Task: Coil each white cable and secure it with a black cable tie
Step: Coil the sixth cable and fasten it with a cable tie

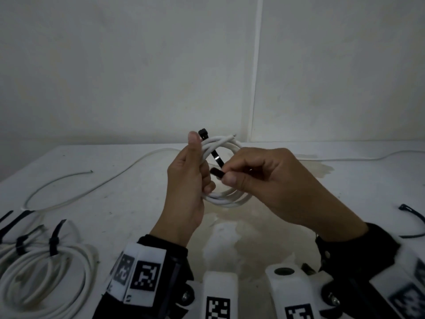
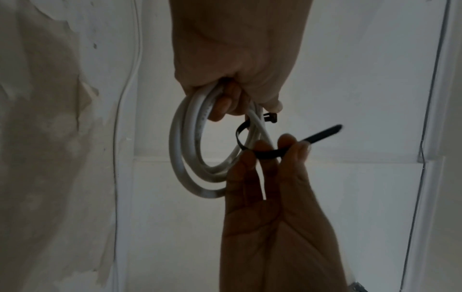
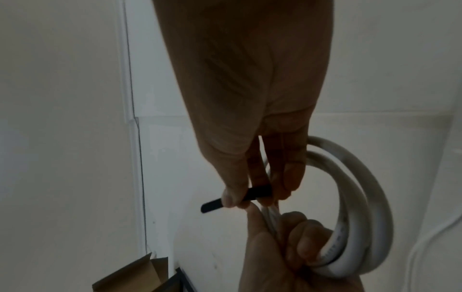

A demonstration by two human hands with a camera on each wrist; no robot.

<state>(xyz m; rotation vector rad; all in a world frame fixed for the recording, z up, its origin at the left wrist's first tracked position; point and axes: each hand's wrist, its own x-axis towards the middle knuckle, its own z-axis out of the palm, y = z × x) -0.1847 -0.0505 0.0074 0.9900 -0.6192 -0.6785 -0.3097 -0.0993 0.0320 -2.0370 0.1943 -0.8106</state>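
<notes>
A white cable coil (image 1: 226,200) hangs above the white table (image 1: 128,203), and my left hand (image 1: 202,162) grips its left side, fingers curled round the strands. A black cable tie (image 1: 216,157) crosses the coil; its square head (image 1: 202,132) sticks up by my left thumb. My right hand (image 1: 227,176) pinches the tie's tail between thumb and fingers. In the left wrist view the tie (image 2: 267,154) loops round the coil (image 2: 180,158). In the right wrist view the tail (image 3: 215,205) pokes left out of my right hand (image 3: 250,195), with the coil (image 3: 370,197) in the left hand (image 3: 287,237).
Tied cable coils (image 1: 46,272) lie at the near left. A loose white cable (image 1: 92,187) curves across the left of the table, another (image 1: 368,158) along the back right. A spare black tie (image 1: 411,217) lies at the right edge. A cardboard box (image 3: 132,276) stands below.
</notes>
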